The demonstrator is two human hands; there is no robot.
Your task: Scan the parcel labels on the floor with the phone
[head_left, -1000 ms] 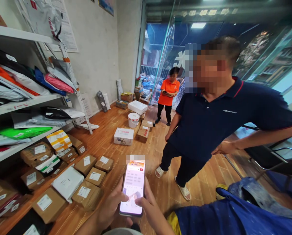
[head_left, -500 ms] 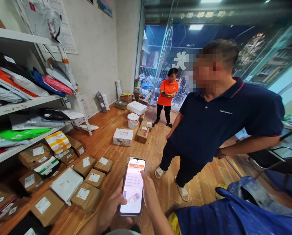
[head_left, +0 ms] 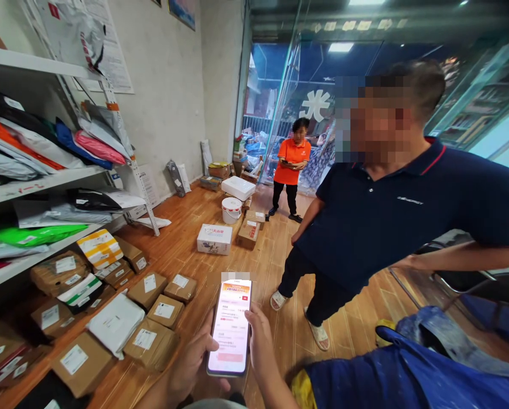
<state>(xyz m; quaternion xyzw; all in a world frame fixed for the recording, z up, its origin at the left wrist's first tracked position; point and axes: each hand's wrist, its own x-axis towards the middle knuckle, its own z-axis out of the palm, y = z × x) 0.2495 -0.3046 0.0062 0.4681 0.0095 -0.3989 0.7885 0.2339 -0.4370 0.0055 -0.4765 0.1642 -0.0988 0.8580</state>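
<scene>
A smartphone [head_left: 229, 335] with a lit screen is held upright low in the middle of the head view. My left hand [head_left: 197, 355] is closed around its left side, thumb at the screen's lower left edge, with fingertips showing below it. My right hand [head_left: 263, 343] grips the right side, its thumb resting at the upper right edge of the screen. Lines of text and a pink block fill the display; the wording is too small to read. Most fingers are hidden behind the phone.
Cardboard parcels [head_left: 165, 309] cover the floor at left, below a shelf [head_left: 45, 184] of bagged parcels. A white box [head_left: 214, 238] and a bucket [head_left: 231, 210] stand ahead. One person in navy [head_left: 391, 221] stands close at right; another in orange [head_left: 292, 162] is farther back. Blue fabric [head_left: 399, 369] lies lower right.
The phone's screen content has changed to a list of text with a pink block. My right thumb has shifted slightly down. The person in navy has leaned nearer and to the right.
</scene>
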